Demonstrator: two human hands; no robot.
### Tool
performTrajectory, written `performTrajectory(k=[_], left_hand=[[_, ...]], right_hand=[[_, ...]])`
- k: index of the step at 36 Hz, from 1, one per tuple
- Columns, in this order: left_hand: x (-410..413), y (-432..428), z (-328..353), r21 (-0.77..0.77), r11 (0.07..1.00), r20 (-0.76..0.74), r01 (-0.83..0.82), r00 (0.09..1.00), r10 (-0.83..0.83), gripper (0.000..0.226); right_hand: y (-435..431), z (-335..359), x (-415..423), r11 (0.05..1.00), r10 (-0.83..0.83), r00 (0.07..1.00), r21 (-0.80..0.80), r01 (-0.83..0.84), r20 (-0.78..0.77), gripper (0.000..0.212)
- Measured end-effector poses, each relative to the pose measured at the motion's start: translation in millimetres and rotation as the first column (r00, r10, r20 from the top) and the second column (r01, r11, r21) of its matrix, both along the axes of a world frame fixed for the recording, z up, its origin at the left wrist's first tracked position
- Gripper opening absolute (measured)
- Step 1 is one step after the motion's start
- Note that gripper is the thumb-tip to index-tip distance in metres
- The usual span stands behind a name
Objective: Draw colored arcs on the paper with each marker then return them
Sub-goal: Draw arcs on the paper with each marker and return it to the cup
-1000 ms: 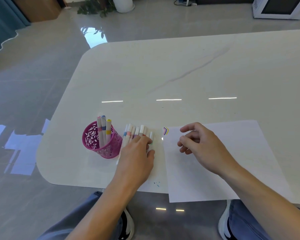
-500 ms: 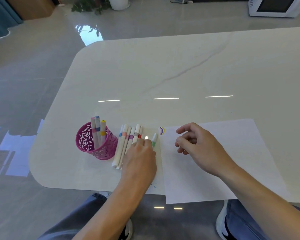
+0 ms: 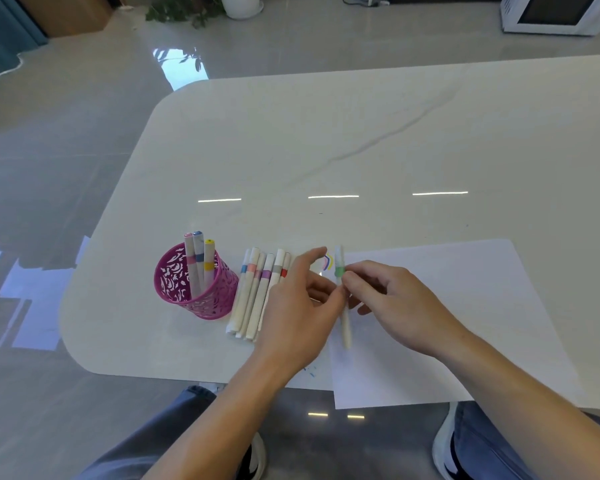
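Where the cup [image 3: 174,282] stands: near left of the table [image 3: 326,140], just left of the row [image 3: 253,296]; pink, with three markers [image 3: 198,258] upright inside.
Row: capped markers lying side by side.
Green marker [image 3: 339,270]: held above the paper [image 3: 465,306] by its far-left corner, beside the arcs [image 3: 328,263]; the left hand [image 3: 298,317] pinches the barrel and the right hand [image 3: 399,306] pinches at the green band.
Table: pale, glossy, veined.
Room: shiny grey floor [image 3: 66,150], with a plant [image 3: 181,10] at the far edge.
Change: half a second ago the green marker lay at the row's right end under the left fingertips, and the right hand held nothing.

- table [image 3: 361,140]: smooth, glossy, stone-look top, grey-veined
- paper [image 3: 465,306]: matt white sheet
- pen cup [image 3: 201,301]: pink, pierced, slight sheen
- green marker [image 3: 345,327]: smooth, plastic-look barrel
- floor [image 3: 66,168]: glossy, mirror-like grey tiles
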State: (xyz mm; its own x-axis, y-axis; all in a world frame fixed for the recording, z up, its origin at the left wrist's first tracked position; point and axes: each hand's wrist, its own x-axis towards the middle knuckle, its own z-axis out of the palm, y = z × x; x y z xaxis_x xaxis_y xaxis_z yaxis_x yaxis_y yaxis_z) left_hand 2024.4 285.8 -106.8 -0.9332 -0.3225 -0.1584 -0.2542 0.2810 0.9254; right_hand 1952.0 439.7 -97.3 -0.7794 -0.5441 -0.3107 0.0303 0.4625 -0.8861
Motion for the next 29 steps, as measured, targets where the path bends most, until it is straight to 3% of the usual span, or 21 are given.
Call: performTrajectory(k=[6,10,15,21,23,25,27,29], left_hand=[[-4,6,4,0.128,0.992,-0.082,0.014,0.997,-0.004,0.053],[-6,5,6,0.077,0.997,-0.097,0.015,0.995,-0.007,0.036],[-8,1,6,0.03,0.999,-0.089,0.018,0.996,-0.015,0.012],[-9,-5,4,-0.054,0.995,-0.076,0.087,0.993,-0.091,0.01],[-9,-5,5,-0.106,0.986,-0.068,0.126,0.989,-0.133,0.007],[-9,-7,5,-0.252,0.95,-0.057,0.183,0.977,-0.203,0.006],[-9,-13,7,-0.447,0.857,-0.023,0.255,0.955,-0.296,0.014],[-9,-16,10,-0.517,0.791,0.035,0.328,0.931,-0.363,0.018]], right_hand=[[3,5,-2,0.994,0.019,0.999,-0.106,-0.014,0.046,0.025],[5,5,-3,0.99,0.04,0.999,-0.138,-0.036,0.028,0.025],[9,2,-3,0.992,0.113,0.993,-0.057,-0.114,-0.03,0.027],[18,6,-12,0.981,0.19,0.971,0.066,-0.182,-0.144,0.024],[19,8,-14,0.969,0.238,0.949,0.124,-0.215,-0.209,0.025],[20,7,-15,0.941,0.305,0.911,0.238,-0.242,-0.277,0.023],[20,4,-15,0.91,0.349,0.878,0.341,-0.234,-0.328,0.021],[20,2,-14,0.887,0.379,0.85,0.406,-0.22,-0.365,0.025]])
